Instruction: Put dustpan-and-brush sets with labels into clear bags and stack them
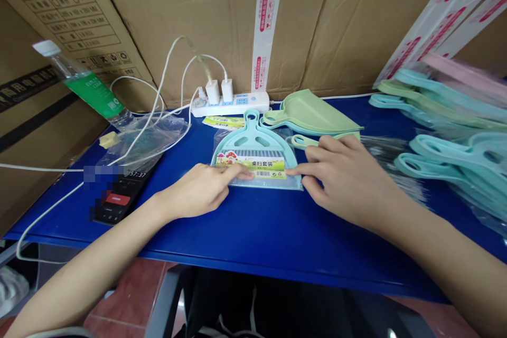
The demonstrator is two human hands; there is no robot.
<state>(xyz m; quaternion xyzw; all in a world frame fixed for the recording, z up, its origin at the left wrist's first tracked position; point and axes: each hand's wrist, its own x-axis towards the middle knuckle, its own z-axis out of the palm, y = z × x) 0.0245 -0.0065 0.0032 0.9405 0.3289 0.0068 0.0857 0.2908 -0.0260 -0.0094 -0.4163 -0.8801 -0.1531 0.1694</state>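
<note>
A light blue dustpan (252, 125) lies in a clear plastic bag on the blue table, its handle pointing away from me. Grey-blue brush bristles show within it. Across its front runs a yellow-green printed label (261, 164) with a mushroom picture and a barcode. My left hand (204, 187) rests at the label's lower left, its index finger stretched onto it and the other fingers partly curled. From the right, my right hand (344, 177) touches the label's right end with an extended index finger; its fingers are apart. Neither hand grasps anything.
Green and blue dustpans (312, 111) lie just behind. More bagged dustpans (467, 163) are piled at right, beside clear plastic bristles. A power strip (237, 103) with white cables, a bottle (91, 90) and a phone (122, 195) stand or lie left. Cardboard boxes (214, 5) wall the back.
</note>
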